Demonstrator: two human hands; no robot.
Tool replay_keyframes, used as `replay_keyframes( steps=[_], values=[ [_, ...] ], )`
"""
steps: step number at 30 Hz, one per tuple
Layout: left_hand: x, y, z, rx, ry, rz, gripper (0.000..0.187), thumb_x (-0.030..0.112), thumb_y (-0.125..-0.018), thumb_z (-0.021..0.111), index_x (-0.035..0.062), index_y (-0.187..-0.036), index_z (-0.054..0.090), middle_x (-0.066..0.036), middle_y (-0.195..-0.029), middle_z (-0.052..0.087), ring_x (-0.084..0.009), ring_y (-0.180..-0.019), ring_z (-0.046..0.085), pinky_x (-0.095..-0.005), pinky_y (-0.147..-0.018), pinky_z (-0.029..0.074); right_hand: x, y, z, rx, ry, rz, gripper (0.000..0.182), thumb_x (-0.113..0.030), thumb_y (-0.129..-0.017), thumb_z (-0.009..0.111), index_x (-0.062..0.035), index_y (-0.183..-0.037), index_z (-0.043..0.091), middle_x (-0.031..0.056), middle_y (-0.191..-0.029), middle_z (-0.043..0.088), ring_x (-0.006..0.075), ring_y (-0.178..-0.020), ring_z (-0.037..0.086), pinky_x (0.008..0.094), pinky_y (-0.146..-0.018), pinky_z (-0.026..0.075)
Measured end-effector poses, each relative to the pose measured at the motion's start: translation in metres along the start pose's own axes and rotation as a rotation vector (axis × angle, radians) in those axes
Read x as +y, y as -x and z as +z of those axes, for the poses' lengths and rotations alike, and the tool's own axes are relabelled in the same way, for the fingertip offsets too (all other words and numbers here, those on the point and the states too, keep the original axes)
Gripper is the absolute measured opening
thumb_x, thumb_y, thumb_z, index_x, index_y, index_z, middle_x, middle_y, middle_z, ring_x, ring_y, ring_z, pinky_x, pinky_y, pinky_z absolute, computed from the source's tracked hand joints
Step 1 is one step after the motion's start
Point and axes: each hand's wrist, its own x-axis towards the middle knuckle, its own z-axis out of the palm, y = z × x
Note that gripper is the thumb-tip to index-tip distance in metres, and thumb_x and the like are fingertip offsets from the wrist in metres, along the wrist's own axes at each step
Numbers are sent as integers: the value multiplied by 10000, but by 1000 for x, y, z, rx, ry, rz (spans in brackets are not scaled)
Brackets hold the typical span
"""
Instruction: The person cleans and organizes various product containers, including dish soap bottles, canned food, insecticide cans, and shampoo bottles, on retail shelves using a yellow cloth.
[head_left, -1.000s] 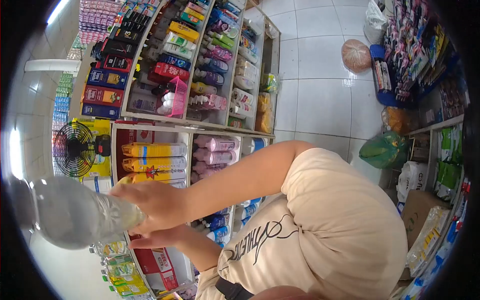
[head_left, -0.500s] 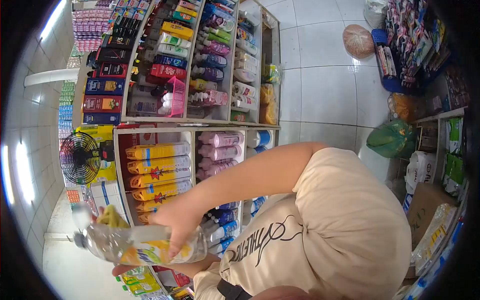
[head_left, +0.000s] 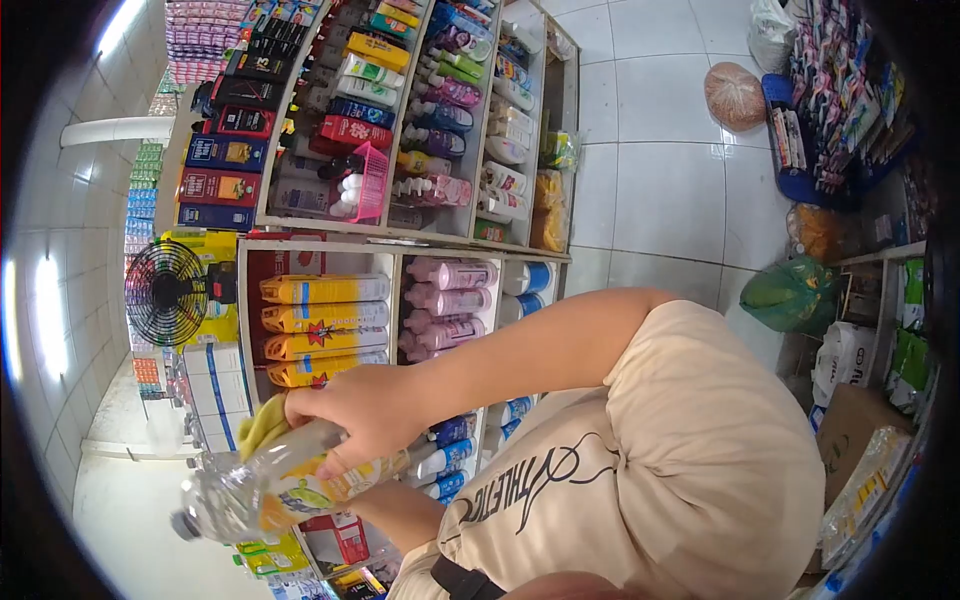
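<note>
My right hand [head_left: 365,410] is closed at the side of a clear plastic bottle [head_left: 290,490] with a yellow-and-white label, its thumb lying across it. A yellow-green cloth [head_left: 263,425] is bunched at the fingers of the same hand. The bottle is tilted, its grey cap end pointing to the lower left. A second cap shows just above the first, so there may be two bottles overlapping. My left forearm [head_left: 400,515] reaches in beneath the bottle; the left hand itself is hidden behind it.
Shelves hold yellow spray cans [head_left: 325,318], pink bottles [head_left: 450,300] and boxes [head_left: 218,187]. A pink basket [head_left: 372,185] sits on one shelf. A black fan [head_left: 165,292] stands at the left. Bags, including a green one [head_left: 790,295], lie by the tiled floor [head_left: 665,180].
The bottle has turned, its cap end dropping lower in the view. The cloth shows more plainly by my right hand. My left fingers, partly seen before, are now hidden.
</note>
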Motion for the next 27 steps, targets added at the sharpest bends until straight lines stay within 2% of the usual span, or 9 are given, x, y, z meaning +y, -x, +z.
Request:
replay_keyframes(
  steps=[5,8,10,14,17,20,23,25,27],
  values=[
    [-8,3,-35,-302,349,-12,844,682,-801,347,95,-1387,190,-185,-1402,215,-315,-1247,308,-430,-1047,246,9,-8,9,165,-151,4,701,-496,-791,560,-52,-1269,304,176,-797,611,346,-737,599,406,-661,453],
    [23,-28,-22,20,20,147,849,679,-807,333,76,-1385,180,-184,-1399,222,-317,-1244,314,-427,-1043,259,1,-2,-5,3,26,122,787,-514,-800,535,-46,-1347,216,183,-813,612,356,-739,599,401,-658,462],
    [35,-46,-10,159,-145,175,853,677,-810,324,63,-1383,173,-184,-1397,226,-318,-1243,318,-426,-1040,268,10,4,10,-18,163,66,812,-514,-805,527,-51,-1371,174,188,-803,611,358,-718,598,400,-643,469],
    [37,-54,0,229,-247,137,861,673,-818,305,38,-1381,159,-182,-1394,235,-320,-1240,326,-422,-1034,285,13,11,26,-88,247,40,818,-486,-805,540,-69,-1389,147,189,-795,611,357,-678,596,399,-610,478],
    [30,-42,4,278,-265,106,868,671,-823,291,19,-1379,149,-181,-1391,242,-322,-1238,332,-420,-1030,298,9,12,9,-26,224,35,809,-452,-797,567,-111,-1400,148,177,-793,612,346,-649,591,390,-590,476],
    [21,-26,13,349,-276,105,875,668,-829,277,0,-1377,139,-180,-1388,249,-323,-1236,338,-417,-1026,311,3,13,3,11,281,-5,778,-417,-785,583,-119,-1392,199,139,-737,628,306,-668,615,385,-612,484],
    [17,-10,23,451,-315,130,882,665,-834,263,-19,-1374,129,-179,-1385,256,-325,-1233,344,-415,-1022,324,6,15,4,-11,282,-49,735,-414,-785,584,-156,-1385,246,143,-736,622,304,-668,614,380,-596,478],
    [9,4,19,455,-418,170,887,664,-838,253,-31,-1373,122,-179,-1383,260,-326,-1232,348,-413,-1019,332,12,16,8,15,318,-76,697,-411,-786,582,-171,-1371,287,139,-733,619,305,-662,613,379,-591,476],
    [-7,16,-32,164,-832,277,784,608,-865,222,34,-1390,128,-194,-1385,257,-325,-1241,333,-442,-1023,314,15,14,13,65,298,-88,663,-408,-789,577,-180,-1358,322,135,-728,615,306,-653,612,378,-585,475]
  ],
)
